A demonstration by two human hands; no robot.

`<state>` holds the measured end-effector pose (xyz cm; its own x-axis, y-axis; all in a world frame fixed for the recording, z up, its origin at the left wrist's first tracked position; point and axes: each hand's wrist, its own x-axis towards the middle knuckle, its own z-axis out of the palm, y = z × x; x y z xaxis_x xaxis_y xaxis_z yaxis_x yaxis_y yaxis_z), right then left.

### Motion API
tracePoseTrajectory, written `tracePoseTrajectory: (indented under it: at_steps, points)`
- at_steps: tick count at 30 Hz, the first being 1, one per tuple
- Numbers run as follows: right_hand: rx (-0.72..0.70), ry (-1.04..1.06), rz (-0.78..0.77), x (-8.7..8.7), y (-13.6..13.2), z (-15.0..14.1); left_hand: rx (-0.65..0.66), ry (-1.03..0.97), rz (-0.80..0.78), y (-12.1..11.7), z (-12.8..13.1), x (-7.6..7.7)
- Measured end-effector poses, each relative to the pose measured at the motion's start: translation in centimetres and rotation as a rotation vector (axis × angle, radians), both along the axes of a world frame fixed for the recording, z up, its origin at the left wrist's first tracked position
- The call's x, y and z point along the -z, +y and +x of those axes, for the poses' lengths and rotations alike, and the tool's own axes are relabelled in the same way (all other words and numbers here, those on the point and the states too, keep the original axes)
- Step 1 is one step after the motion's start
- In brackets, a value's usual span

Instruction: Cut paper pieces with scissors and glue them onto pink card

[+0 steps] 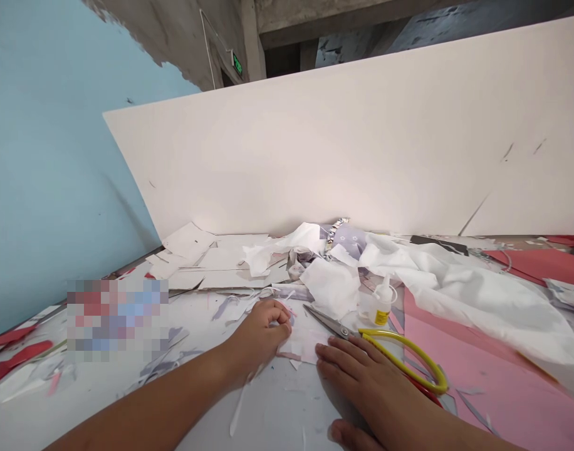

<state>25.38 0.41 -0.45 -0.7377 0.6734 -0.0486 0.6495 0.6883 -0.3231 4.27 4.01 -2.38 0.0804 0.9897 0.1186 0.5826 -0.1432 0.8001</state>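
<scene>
My left hand (261, 332) rests on the white table, its fingers curled and pinched on a small pale paper piece (306, 343). To its right, my right hand (362, 382) lies flat with fingers stretched out, pressing on the table beside that paper. Scissors with yellow handles (395, 351) lie just beyond my right hand, blades pointing left toward my left hand. A small glue bottle (381, 302) with a yellow label stands upright behind the scissors.
Crumpled white cloth (456, 288) and paper scraps (221, 263) pile along a tall white board (362, 144) at the back. Pink sheets (479, 376) lie at the right. Red scraps (19, 354) lie at the left edge by a blue wall.
</scene>
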Motion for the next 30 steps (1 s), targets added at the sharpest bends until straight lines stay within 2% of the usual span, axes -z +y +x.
tracePoseTrajectory:
  at_steps: [3,12,19,30]
  points:
    - [0.001,0.017,0.003,0.2,0.0,0.0,0.058,0.058,0.052,0.2,0.1,0.3]
    - [0.025,0.072,0.051,0.0,-0.1,-0.4,0.077,0.226,0.084,0.3,0.0,-0.1]
    - [0.081,0.055,0.066,0.0,-0.1,-1.7,0.088,0.26,0.103,0.5,0.0,0.0]
    - [0.05,0.055,0.083,0.6,0.1,-1.9,0.087,0.287,0.124,0.6,0.1,0.3]
